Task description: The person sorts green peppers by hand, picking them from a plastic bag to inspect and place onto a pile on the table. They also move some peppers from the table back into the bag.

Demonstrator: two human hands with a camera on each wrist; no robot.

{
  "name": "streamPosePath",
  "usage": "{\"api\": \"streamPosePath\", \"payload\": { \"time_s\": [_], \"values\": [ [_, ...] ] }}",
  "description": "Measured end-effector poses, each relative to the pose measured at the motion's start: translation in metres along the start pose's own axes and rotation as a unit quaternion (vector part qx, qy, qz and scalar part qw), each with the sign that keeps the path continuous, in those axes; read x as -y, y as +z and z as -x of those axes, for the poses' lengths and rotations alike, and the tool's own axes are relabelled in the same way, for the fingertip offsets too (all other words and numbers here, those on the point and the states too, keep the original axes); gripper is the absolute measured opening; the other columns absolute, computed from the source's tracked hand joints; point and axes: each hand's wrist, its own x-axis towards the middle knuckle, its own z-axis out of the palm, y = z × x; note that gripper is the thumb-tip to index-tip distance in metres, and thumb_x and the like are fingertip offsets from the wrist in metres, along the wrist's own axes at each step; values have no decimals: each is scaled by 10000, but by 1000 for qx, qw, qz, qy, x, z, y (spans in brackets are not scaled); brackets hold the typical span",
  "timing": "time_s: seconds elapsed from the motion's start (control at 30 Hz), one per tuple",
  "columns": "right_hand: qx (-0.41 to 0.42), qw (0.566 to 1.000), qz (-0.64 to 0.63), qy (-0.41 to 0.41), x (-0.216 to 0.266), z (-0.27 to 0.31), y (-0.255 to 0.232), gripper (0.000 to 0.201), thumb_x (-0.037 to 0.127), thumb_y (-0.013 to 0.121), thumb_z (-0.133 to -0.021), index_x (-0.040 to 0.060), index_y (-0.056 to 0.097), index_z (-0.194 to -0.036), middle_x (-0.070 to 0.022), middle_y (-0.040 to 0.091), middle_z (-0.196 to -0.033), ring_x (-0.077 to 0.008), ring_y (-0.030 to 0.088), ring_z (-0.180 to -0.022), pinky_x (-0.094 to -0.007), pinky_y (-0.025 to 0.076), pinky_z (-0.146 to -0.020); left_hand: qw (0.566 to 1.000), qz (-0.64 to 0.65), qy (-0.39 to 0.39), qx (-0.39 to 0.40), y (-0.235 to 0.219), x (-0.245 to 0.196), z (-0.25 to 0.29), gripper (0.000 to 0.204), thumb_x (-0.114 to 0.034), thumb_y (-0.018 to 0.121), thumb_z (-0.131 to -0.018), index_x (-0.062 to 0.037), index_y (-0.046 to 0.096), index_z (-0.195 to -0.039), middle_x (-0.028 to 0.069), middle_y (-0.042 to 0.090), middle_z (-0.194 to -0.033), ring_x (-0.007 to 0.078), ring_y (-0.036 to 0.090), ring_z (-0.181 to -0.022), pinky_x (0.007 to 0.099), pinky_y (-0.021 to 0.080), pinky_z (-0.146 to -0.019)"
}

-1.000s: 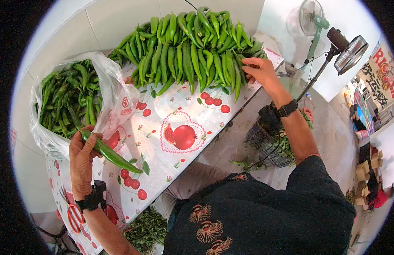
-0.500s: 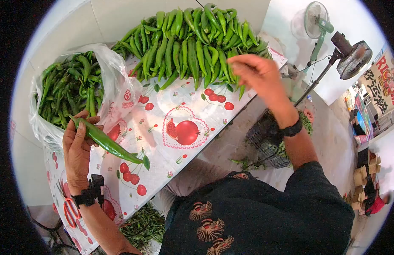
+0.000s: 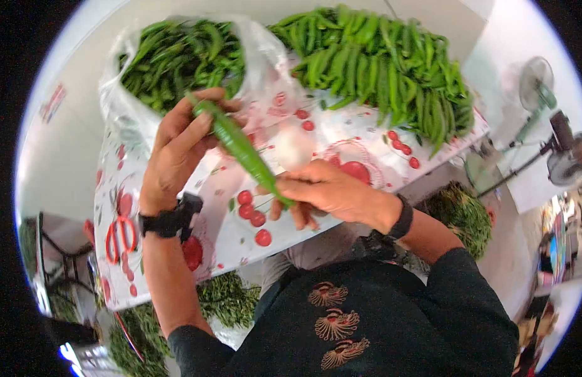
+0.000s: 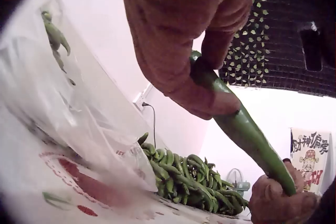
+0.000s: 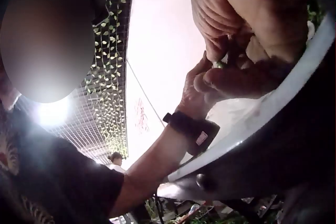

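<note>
A long green chili pepper slants above the table between both hands. Near its stem end, the left hand pinches it between thumb and fingers. The right hand holds the pointed lower end; in the left wrist view, the fingers of the right hand curl about that tip. Only a small green bit of the pepper shows in the right wrist view, the rest hidden by the hand. Behind the left hand stands a clear plastic bag full of loose green peppers.
Rows of green peppers lie along the back of the table, whose cover has a cherry print. Red-handled scissors rest at the left. Below the table are heaps of green stems. Fans stand at the right.
The right hand has come from the pepper rows to the tip of the pepper in the left hand. The head view has turned left, and the left hand still grips the stem end.
</note>
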Motion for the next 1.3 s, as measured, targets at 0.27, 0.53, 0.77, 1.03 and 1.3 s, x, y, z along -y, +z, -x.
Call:
{"api": "streamPosePath", "payload": {
  "time_s": [0.27,0.53,0.77,1.03,1.3],
  "values": [
    [11,1000,-9,-22,-2,2,-11,305,245,601,-904,-1,595,-1083,-71,634,-800,-70,505,-465,-213,395,-395,1000,5,-1,-19,-5,0,-3,434,-192,580,-901,16,477,-1267,75,587,-1081,125,585,-877,262,506,-730],
    [-69,997,-17,-42,-7,2,-1,343,211,597,-905,-31,551,-1143,-62,610,-776,-92,517,-459,-231,419,-378,1000,7,-5,-16,-5,1,-3,430,-195,575,-903,27,479,-1258,91,604,-1069,152,607,-884,274,513,-724],
    [-53,997,-59,-5,0,11,-6,299,194,579,-915,-13,548,-1129,-71,610,-799,-102,555,-508,-246,462,-430,999,-47,0,-25,-3,0,-1,381,-169,561,-894,8,516,-1229,65,617,-1038,143,596,-886,280,503,-730],
    [-241,965,-6,-106,19,78,-32,317,154,578,-901,-77,508,-1107,-98,594,-782,-116,553,-486,-246,446,-418,996,-81,-11,-44,-10,7,-2,403,-222,580,-890,2,531,-1221,89,623,-1060,148,582,-874,261,471,-690],
    [-420,888,-61,-177,5,136,-82,425,192,639,-871,-37,469,-1187,-93,602,-768,-125,560,-477,-248,454,-412,995,-91,-23,-36,-6,8,-2,383,-237,602,-874,-8,570,-1179,97,628,-1025,149,590,-848,260,472,-685]
  ]
}}
